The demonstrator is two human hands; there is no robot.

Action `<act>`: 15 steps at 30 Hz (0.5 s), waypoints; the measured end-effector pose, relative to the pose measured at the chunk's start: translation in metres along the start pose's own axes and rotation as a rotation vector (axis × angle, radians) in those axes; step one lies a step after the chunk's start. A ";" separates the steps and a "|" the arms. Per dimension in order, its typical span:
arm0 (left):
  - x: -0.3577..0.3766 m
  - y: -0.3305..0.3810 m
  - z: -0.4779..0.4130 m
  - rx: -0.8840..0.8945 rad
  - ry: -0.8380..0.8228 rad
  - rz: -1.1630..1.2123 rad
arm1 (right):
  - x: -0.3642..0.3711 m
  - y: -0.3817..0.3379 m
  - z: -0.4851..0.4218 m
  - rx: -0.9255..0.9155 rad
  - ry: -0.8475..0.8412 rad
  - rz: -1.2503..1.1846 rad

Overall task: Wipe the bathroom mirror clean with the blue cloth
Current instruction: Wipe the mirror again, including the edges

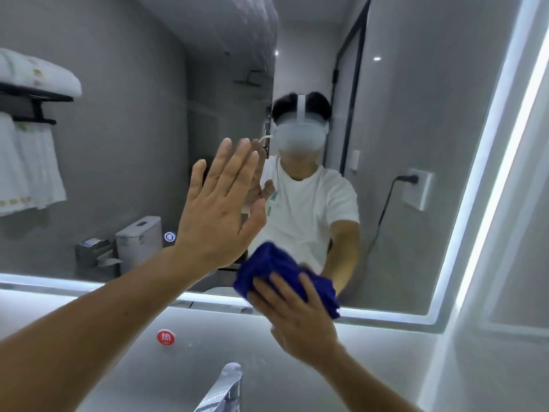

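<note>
The bathroom mirror point(124, 150) fills most of the view, framed by a lit white strip along its bottom and right edges. My right hand point(297, 316) presses a bunched blue cloth point(267, 266) flat against the glass near the mirror's bottom edge, right of centre. My left hand point(219, 209) rests open on the glass above and to the left of the cloth, fingers spread and pointing up, holding nothing. The reflection shows a person in a white T-shirt wearing a headset.
A chrome tap point(222, 388) rises at the bottom centre. A round red sticker point(165, 337) sits on the grey wall below the mirror. White towels on a black rack point(29, 93), a toilet and a wall socket appear as reflections.
</note>
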State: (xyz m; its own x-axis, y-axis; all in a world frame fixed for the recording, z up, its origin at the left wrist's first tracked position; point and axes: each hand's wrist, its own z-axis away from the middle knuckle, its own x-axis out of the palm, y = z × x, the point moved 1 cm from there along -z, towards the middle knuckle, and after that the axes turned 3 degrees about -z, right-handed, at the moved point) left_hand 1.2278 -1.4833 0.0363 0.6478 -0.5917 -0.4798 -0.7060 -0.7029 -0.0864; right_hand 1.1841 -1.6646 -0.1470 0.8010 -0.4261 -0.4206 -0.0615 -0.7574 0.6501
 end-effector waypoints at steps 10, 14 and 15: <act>-0.016 -0.012 -0.001 -0.031 -0.009 -0.018 | -0.047 0.122 -0.019 -0.009 0.207 -0.036; -0.022 -0.012 -0.009 -0.034 -0.019 -0.022 | -0.093 0.191 -0.102 0.451 0.363 -0.075; -0.025 -0.013 -0.012 -0.036 -0.018 -0.022 | -0.099 0.193 -0.123 0.580 0.392 -0.115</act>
State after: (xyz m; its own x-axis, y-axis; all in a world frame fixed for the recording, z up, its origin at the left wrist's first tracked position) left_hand 1.2241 -1.4643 0.0594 0.6580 -0.5688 -0.4936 -0.6804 -0.7298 -0.0660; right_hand 1.1658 -1.7077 0.0982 0.9701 -0.2005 -0.1368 -0.1835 -0.9747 0.1274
